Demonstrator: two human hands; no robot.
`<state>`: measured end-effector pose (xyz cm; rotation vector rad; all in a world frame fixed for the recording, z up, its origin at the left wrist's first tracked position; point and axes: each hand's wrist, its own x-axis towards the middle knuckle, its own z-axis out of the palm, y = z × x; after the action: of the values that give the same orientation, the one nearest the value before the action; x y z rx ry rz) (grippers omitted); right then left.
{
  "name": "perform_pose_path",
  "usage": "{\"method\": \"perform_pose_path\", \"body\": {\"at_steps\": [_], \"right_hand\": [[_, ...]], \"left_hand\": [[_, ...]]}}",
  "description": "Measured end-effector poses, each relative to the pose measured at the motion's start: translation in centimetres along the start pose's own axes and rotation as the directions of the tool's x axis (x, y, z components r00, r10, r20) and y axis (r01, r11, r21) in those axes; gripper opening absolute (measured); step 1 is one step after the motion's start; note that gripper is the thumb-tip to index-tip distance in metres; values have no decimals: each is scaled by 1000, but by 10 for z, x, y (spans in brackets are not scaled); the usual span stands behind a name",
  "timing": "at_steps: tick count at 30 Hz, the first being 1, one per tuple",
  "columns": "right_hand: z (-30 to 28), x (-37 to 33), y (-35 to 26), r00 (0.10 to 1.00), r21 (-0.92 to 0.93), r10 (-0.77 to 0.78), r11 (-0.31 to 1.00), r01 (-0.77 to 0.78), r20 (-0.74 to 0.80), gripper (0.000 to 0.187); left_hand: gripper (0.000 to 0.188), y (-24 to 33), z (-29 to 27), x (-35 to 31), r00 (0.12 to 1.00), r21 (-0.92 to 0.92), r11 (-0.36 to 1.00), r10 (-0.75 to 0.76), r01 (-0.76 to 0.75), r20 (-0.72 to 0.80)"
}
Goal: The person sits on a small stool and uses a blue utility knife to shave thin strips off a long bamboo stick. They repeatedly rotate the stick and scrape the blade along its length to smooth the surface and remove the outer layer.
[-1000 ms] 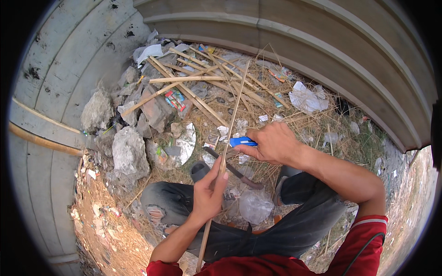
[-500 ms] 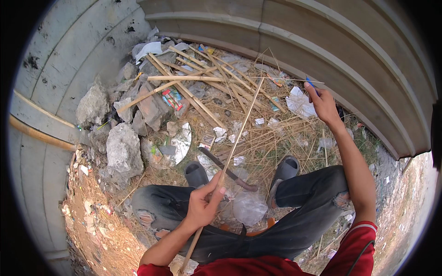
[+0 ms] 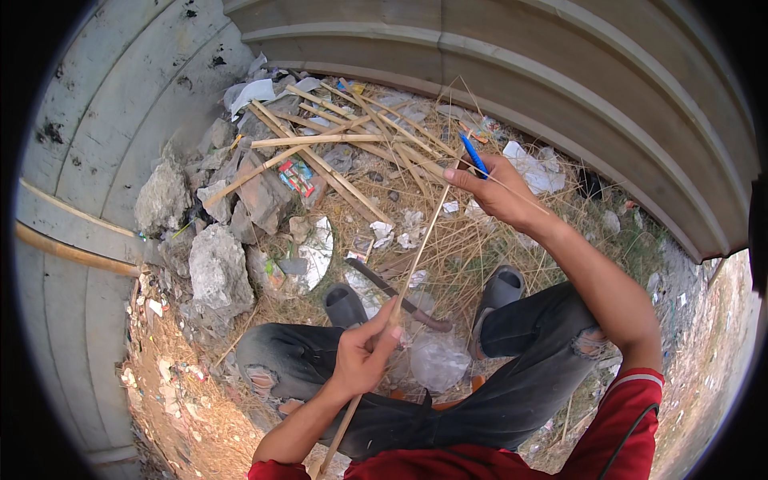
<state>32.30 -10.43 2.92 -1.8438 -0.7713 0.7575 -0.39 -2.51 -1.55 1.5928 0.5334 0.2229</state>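
While the left hand point(image 3: 364, 352) grips a long, thin bamboo strip point(image 3: 422, 252) near its visible middle, the right hand point(image 3: 492, 188) is at the strip's upper end, its fingers curled round a blue cutter point(image 3: 473, 155) that points up and away from the person. The right thumb lies on the strip or just in front of it — which of the two cannot be told. The strip slants across the dark trousers point(image 3: 448, 416) from the lower edge up to the right hand; a thin, pale sliver point(image 3: 520, 194) crosses near the right wrist. Beneath the strip, on littered ground, lies a curved knife point(image 3: 376, 280) with a dark blade, its handle end near a clear plastic bag point(image 3: 440, 360); grey sandals point(image 3: 506, 282) are near it. Beyond, further strips point(image 3: 320, 140) lie crossed in a loose pile — beside rough grey stones point(image 3: 218, 268) and before a ribbed wall point(image 3: 528, 64).
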Motion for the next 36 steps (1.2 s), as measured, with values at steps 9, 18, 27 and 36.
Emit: {"method": "perform_pose_path", "body": {"at_steps": [9,18,27,36], "right_hand": [[12,-31,-11,937,-320,-310,882,346,159,46],[47,-76,-21,903,-629,-287,649,428,318,57],[37,-51,-18,888,-767,-421,505,397,182,57],[-30,-22,-9,902,-808,-373,587,47,-218,62]], "left_hand": [[49,4,-9,4,971,-438,878,-107,194,215],[52,17,-13,5,957,-526,805,-175,274,231],[51,23,-15,10,953,-539,789,-195,293,232],[49,0,-19,-13,924,-495,804,-168,329,342]]}}
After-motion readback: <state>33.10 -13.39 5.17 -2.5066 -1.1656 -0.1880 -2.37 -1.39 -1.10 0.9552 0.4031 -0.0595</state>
